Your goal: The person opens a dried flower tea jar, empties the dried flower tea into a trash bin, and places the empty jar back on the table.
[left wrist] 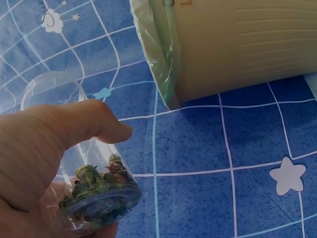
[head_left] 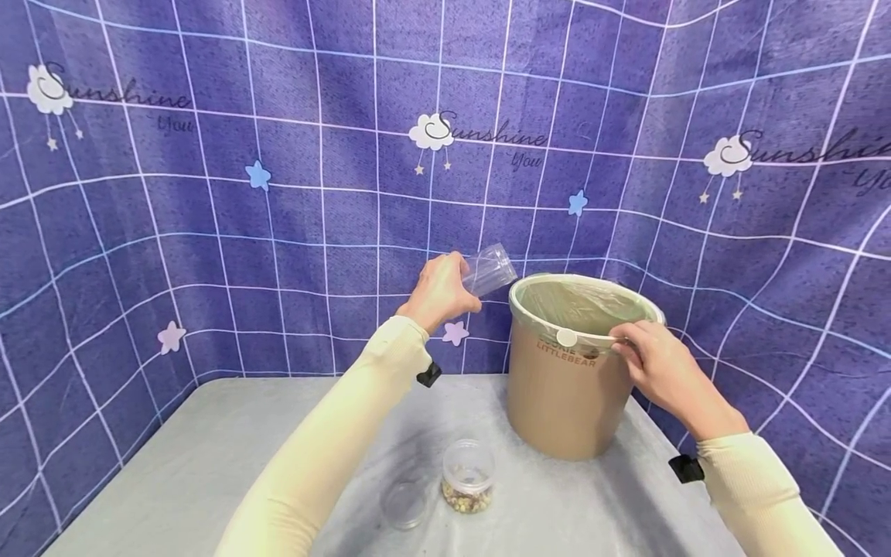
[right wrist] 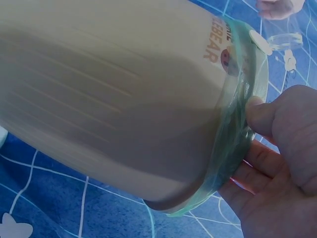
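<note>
My left hand [head_left: 442,290] grips a clear plastic jar [head_left: 493,269], held tilted in the air left of the trash can [head_left: 571,402], its open end toward the can. Dried greenish and reddish flower buds [left wrist: 94,181] lie at the bottom of this jar in the left wrist view. At the can's front right, my right hand [head_left: 661,360] pinches the rim, thumb outside. A thin green bag [right wrist: 237,99] lines the can and folds over that rim. The can's bottom inside is hidden.
On the grey table [head_left: 278,433] stands a second clear jar [head_left: 468,476] with small dried pieces in it. A clear round lid [head_left: 404,505] lies to its left. Behind hangs a purple-blue checked cloth [head_left: 313,209] with clouds and stars.
</note>
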`<state>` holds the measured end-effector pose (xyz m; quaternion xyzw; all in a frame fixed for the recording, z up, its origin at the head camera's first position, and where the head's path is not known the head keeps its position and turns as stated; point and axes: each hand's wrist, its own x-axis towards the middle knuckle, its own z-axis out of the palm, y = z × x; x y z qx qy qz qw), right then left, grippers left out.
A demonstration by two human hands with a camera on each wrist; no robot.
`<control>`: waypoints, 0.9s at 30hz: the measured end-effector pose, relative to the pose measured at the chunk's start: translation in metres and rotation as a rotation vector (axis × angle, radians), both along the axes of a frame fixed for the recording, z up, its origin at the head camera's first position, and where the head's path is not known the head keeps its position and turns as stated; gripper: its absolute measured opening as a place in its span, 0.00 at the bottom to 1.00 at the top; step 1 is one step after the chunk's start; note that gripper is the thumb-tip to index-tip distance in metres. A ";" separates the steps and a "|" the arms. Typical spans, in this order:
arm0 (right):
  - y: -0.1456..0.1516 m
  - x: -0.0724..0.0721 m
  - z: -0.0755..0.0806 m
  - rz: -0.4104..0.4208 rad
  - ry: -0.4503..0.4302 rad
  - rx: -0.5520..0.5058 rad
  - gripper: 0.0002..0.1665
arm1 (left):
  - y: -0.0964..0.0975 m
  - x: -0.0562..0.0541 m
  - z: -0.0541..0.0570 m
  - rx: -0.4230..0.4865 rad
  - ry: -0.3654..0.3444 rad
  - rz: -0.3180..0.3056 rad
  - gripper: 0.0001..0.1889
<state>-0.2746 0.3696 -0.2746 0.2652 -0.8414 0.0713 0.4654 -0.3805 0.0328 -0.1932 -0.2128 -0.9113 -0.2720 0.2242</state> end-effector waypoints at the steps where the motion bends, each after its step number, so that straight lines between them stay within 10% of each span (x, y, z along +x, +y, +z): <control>1: -0.001 -0.001 0.000 -0.001 0.000 0.000 0.12 | -0.001 -0.002 0.000 0.000 0.000 0.005 0.31; 27: -0.001 0.000 -0.002 0.023 0.016 0.018 0.14 | 0.044 -0.023 0.009 -0.089 0.116 0.024 0.35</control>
